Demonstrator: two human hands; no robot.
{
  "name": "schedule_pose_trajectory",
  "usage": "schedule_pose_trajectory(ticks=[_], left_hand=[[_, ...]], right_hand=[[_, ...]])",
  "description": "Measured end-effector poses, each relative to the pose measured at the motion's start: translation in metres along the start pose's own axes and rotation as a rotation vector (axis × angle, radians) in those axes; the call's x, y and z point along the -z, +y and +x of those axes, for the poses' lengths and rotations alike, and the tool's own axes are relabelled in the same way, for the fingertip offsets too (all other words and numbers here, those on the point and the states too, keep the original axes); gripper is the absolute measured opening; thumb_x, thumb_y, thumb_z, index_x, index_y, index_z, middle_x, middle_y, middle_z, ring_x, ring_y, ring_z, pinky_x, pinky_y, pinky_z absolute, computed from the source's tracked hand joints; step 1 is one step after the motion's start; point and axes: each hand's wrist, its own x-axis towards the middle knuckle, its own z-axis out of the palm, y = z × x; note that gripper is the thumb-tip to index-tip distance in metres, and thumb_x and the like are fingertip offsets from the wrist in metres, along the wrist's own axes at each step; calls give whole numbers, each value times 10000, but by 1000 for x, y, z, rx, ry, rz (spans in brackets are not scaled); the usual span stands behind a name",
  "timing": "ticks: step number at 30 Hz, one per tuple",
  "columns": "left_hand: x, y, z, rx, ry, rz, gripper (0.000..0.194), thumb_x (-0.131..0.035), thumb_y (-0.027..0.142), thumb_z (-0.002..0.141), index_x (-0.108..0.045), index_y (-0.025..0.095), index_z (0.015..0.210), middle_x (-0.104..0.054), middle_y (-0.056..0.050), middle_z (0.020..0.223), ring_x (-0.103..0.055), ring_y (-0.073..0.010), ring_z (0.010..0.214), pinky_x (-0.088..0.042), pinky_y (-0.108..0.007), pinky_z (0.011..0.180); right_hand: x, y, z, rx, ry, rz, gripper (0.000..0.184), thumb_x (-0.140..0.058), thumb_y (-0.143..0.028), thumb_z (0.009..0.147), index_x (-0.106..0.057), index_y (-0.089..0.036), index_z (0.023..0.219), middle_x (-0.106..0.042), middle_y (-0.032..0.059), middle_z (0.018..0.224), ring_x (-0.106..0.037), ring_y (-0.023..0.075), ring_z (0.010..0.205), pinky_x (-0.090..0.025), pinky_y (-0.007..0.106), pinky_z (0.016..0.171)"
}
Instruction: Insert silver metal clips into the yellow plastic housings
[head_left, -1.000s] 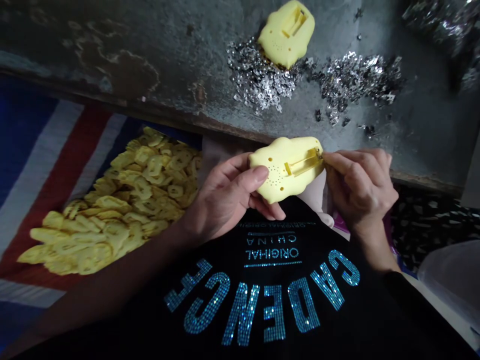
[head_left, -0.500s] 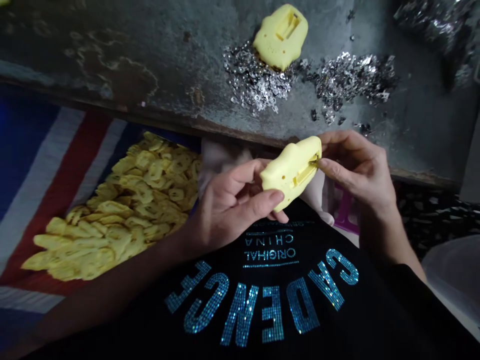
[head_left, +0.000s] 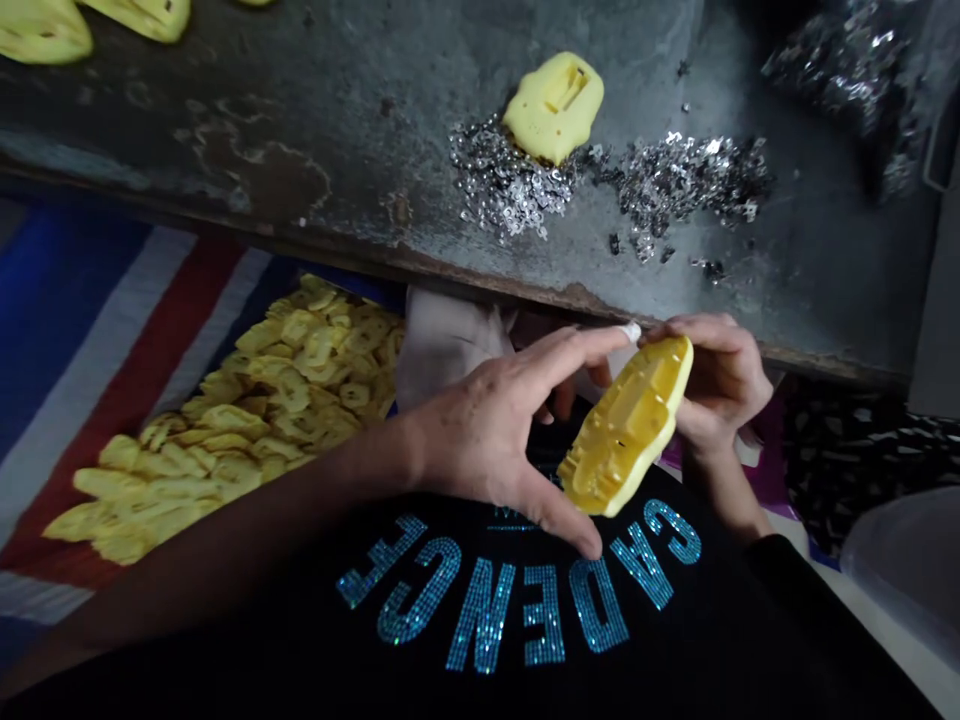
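A yellow plastic shell (head_left: 626,425) is tilted in front of my chest, its hollow, ribbed inner side facing me. My right hand (head_left: 716,375) pinches it at the upper right end, with some fingers hidden behind it. Around its left side, my left hand (head_left: 495,430) is spread, thumb well apart from the fingers; I cannot tell whether a fingertip touches the shell. White material covers the tip of one left finger. On the metal bench, another yellow shell (head_left: 555,105) rests, slot upward, against a pile of small shiny metal clips (head_left: 514,195).
A second heap of metal clips (head_left: 686,185) lies to the right, and a clear bag of clips (head_left: 844,70) behind it. More yellow shells (head_left: 41,30) sit at the bench's far left. Below the bench edge, many yellow shells (head_left: 247,410) fill a striped cloth (head_left: 150,350).
The shell has been turned over from its slotted outer face to its hollow inside, and has moved slightly right and down. My left hand has let go and spread its fingers.
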Motion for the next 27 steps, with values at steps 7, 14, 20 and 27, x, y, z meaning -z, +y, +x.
schedule_pose_trajectory(ticks=[7,14,20,27], left_hand=[[-2,3,16,-95,-149,93,1266,-1155,453,555,-674,315,1718,-707,-119,1544,-759,-356,1294,-694,-521,1155],[-2,-1,13,-175,-106,41,1146,-1169,390,580,-751,291,1643,-753,-123,1480,-765,-367,1332,-682,-543,1217],[-6,2,5,-73,-54,-129,1005,-1132,347,698,-754,349,1629,-742,-115,1637,-768,-361,1422,-752,-418,1020],[1,8,-3,11,563,-25,178,-717,418,1158,-763,254,1105,-708,48,760,-675,-139,663,-552,-268,718]], right_hand=[[11,8,-6,79,47,37,382,-751,-625,1065,-751,-490,1422,-827,73,1026,-779,378,871,-648,606,778],[12,12,-3,180,35,-17,470,-673,-620,1102,-673,-455,1542,-805,89,1012,-768,382,819,-626,606,709],[-7,2,-3,68,174,140,387,-816,-627,1039,-783,-405,1354,-820,83,1044,-812,349,864,-705,560,751],[-8,-3,11,-231,-99,369,393,-942,-530,1003,-786,-309,1288,-845,18,1042,-821,217,869,-694,358,768]])
